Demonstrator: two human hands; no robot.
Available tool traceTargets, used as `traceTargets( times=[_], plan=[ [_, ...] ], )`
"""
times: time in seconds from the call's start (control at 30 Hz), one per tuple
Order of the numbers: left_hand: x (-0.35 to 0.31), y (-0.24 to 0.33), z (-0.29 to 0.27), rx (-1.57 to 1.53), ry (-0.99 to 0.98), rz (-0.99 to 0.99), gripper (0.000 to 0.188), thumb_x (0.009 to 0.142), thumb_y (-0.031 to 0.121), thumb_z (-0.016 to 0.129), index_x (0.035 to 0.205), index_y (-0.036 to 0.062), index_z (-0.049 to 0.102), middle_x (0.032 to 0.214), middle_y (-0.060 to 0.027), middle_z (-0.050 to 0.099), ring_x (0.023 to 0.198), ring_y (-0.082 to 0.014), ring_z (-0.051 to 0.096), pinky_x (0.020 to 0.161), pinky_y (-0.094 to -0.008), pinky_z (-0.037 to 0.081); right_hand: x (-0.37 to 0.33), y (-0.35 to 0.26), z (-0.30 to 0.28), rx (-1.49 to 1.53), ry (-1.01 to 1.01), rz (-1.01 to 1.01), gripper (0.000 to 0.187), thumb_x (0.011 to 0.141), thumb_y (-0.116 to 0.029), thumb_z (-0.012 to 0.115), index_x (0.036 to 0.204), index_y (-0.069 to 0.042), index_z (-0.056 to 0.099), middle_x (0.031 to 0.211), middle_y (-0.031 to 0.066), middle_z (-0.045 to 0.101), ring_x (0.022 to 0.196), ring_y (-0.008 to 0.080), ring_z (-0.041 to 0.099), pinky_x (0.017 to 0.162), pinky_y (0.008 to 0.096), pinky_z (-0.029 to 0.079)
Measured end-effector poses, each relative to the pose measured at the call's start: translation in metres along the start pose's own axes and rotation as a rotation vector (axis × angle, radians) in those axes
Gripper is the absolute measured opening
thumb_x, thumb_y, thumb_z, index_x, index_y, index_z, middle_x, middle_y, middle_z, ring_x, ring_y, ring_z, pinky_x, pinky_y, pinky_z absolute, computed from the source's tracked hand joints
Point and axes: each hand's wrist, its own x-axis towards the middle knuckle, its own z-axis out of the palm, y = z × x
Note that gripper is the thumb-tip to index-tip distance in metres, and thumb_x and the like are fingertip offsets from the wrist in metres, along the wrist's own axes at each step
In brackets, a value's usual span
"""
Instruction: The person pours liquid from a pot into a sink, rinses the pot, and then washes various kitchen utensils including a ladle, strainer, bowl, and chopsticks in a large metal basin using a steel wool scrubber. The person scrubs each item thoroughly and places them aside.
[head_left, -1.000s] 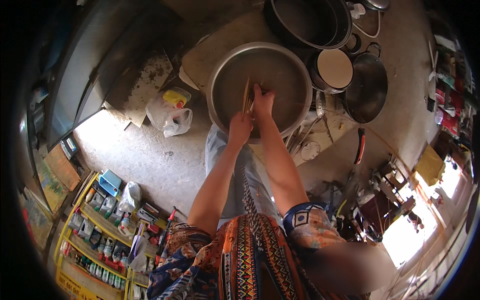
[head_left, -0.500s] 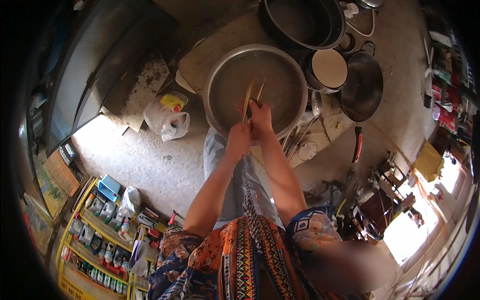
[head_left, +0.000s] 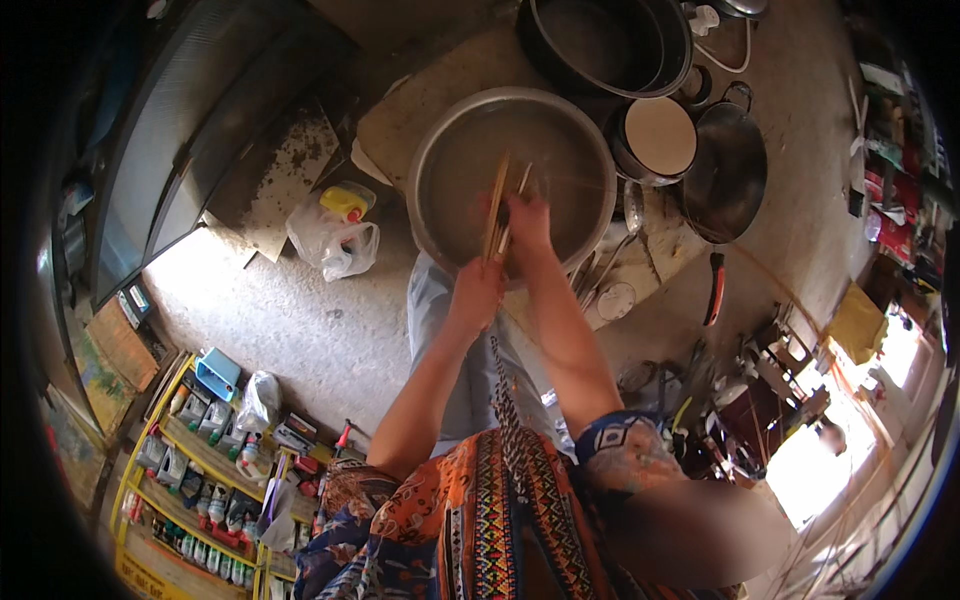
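A wide metal basin (head_left: 430,235) holding cloudy liquid stands before me. Over its near rim, my left hand (head_left: 477,292) is closed round the lower ends of several thin wooden chopsticks (head_left: 497,205), which point away from me into the basin. A little farther in and to the right, my right hand (head_left: 529,228) is closed round the sticks' middle. Lighter tips stick out past its fingers. Something dark shows by the right fingers, too small to make out.
Beyond the basin is a large black pot (head_left: 610,50). To the right are a pot with a pale round top (head_left: 660,138), a wok (head_left: 727,170) and utensils (head_left: 597,268). A plastic bag (head_left: 335,240) with a yellow bottle (head_left: 345,203) lies left. Bottle-filled shelves (head_left: 190,480) stand lower left.
My left hand has drawn back slightly toward me, and my right hand has moved a little farther away and right. The gap between them has widened.
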Motion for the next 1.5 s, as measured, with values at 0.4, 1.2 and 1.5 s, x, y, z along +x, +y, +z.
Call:
traceTargets(
  times=[0.4, 1.2, 1.5],
  plan=[
    [0.041, -0.003, -0.019, -0.073, -0.13, -0.082, 0.032, 0.092, 0.038, 0.053, 0.087, 0.0062, 0.049, 0.052, 0.0015, 0.039, 0.033, -0.0069, 0.032, 0.03, -0.0227, 0.026, 0.073, -0.003, -0.046, 0.133, 0.301, 0.056, 0.048, 0.09, -0.038, 0.049, 0.129, -0.009, 0.045, 0.126, 0.0081, 0.047, 0.111, 0.0248, 0.049, 0.087, 0.045, 0.044],
    [0.042, -0.01, -0.016, 0.462, 0.181, 0.292, 0.043, 0.094, 0.034, 0.043, 0.074, -0.0023, 0.055, 0.063, -0.0191, 0.057, 0.059, -0.0354, 0.056, 0.054, -0.0443, 0.041, -0.038, -0.018, 0.03, 0.106, -0.061, 0.047, 0.02, 0.085, -0.009, 0.061, 0.097, 0.007, 0.059, 0.086, 0.0144, 0.066, 0.077, 0.0209, 0.066, 0.065, 0.0264, 0.054],
    [-0.004, -0.013, -0.015, -0.093, -0.052, -0.048, 0.038, 0.093, 0.038, 0.05, 0.077, 0.0027, 0.051, 0.05, -0.0011, 0.044, 0.032, -0.0094, 0.036, 0.031, -0.0262, 0.028, 0.065, -0.011, -0.009, 0.001, 0.026, -0.228, 0.025, 0.084, -0.017, 0.063, 0.101, 0.002, 0.059, 0.094, 0.0123, 0.063, 0.079, 0.0198, 0.062, 0.064, 0.0294, 0.054]
  ],
)
